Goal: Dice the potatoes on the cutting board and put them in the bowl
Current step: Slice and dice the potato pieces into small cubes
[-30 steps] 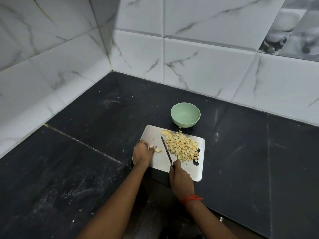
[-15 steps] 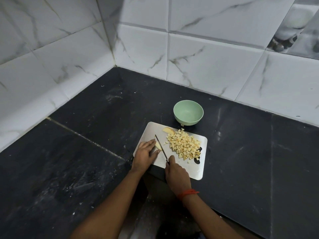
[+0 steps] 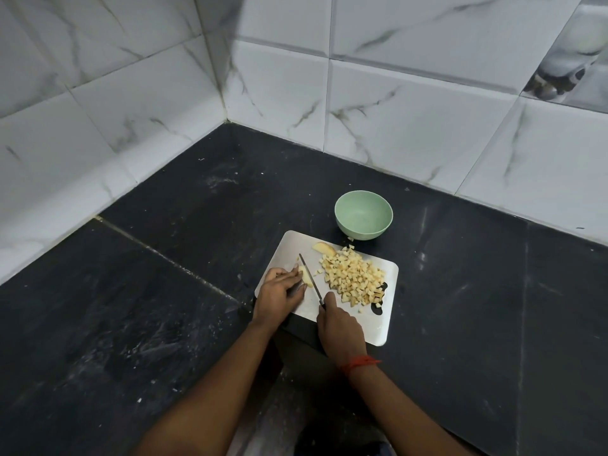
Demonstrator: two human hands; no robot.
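**Desk:** What's nearest?

**Photographer:** At the cutting board (image 3: 381,327)'s near edge, the right hand (image 3: 339,324) is wrapped round the knife (image 3: 311,279) handle. The left hand (image 3: 279,292) pinches a small potato piece (image 3: 306,277) in thumb and fingertips, just beside the blade.

**Desk:** The risk?

**Photographer:** Probably a nick. The fingertips sit against the blade, and so small a piece could slip.

**Desk:** Further off?

**Photographer:** Diced potato (image 3: 353,279) is heaped mid-board, with a potato slice (image 3: 324,249) at the far edge and a stray cube (image 3: 350,238) just off it. Beyond, the green bowl (image 3: 363,213) looks empty. There is no readable writing.
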